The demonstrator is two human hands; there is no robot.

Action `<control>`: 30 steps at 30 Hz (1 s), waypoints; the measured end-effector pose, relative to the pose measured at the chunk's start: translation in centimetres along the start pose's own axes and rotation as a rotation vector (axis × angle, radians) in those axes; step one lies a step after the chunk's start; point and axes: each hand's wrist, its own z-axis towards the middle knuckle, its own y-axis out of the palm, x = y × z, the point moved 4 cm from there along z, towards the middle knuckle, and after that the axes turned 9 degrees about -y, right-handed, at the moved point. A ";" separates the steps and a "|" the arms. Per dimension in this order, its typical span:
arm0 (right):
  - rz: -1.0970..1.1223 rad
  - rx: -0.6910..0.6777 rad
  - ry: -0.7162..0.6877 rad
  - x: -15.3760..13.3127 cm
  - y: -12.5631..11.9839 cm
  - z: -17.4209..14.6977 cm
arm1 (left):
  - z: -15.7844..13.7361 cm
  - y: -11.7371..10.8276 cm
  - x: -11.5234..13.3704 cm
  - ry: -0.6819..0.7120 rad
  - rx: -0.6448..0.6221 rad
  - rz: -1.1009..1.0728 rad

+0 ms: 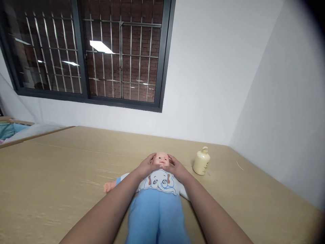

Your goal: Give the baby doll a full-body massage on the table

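A baby doll (158, 196) lies on its back on the tan surface, its head away from me and its legs toward me. It wears a white top with an elephant face on the chest and light blue trousers. My left hand (147, 166) cups the left side of the doll's head, thumb across the chin. From the other side my right hand (177, 168) holds the head the same way, and the two thumbs come close together below the mouth. One doll hand sticks out past my left forearm; the other is hidden behind my right forearm.
A cream pump bottle (201, 162) stands to the right of the doll. Farther right lies a thin pale strip (239, 165). The tan tabletop (63, 169) meets a white wall with a barred window (122, 57). Bluish cloth (14, 130) shows at the far left.
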 end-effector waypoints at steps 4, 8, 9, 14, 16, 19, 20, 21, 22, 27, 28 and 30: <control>0.028 -0.012 0.010 -0.2 0.1 -0.1 | -0.3 0.3 0.4 0.004 -0.037 -0.059; 0.051 -0.011 0.013 0.3 0.0 0.0 | -0.6 0.4 0.7 -0.001 -0.063 -0.103; 0.066 -0.016 0.004 0.3 0.0 0.0 | -0.7 0.3 0.6 -0.007 -0.068 -0.119; 0.274 -0.132 -0.065 -0.3 0.3 -0.2 | 0.0 -0.3 -0.4 -0.061 -0.079 -0.269; 0.328 -0.148 -0.059 -0.2 0.4 -0.1 | 0.4 -0.6 -0.8 -0.100 -0.029 -0.323; 0.353 -0.100 -0.017 0.6 0.2 0.3 | 0.5 -0.6 -1.1 -0.167 0.041 -0.340; 0.335 -0.067 -0.005 0.9 0.1 0.5 | 0.5 -0.5 -1.0 -0.184 0.051 -0.329; 0.302 -0.032 0.002 1.2 0.1 0.7 | 0.4 -0.5 -0.9 -0.194 0.061 -0.313; 0.260 0.003 0.001 1.4 0.0 0.9 | 0.3 -0.4 -0.7 -0.195 0.072 -0.292; 0.052 0.103 -0.074 1.8 0.0 1.7 | 0.0 -0.6 0.1 -0.124 0.118 -0.166; 0.015 0.114 -0.092 1.8 0.0 1.8 | 0.0 -0.6 0.2 -0.114 0.132 -0.145; -0.059 0.151 -0.115 1.9 -0.1 2.0 | 0.1 -0.7 0.3 -0.098 0.158 -0.118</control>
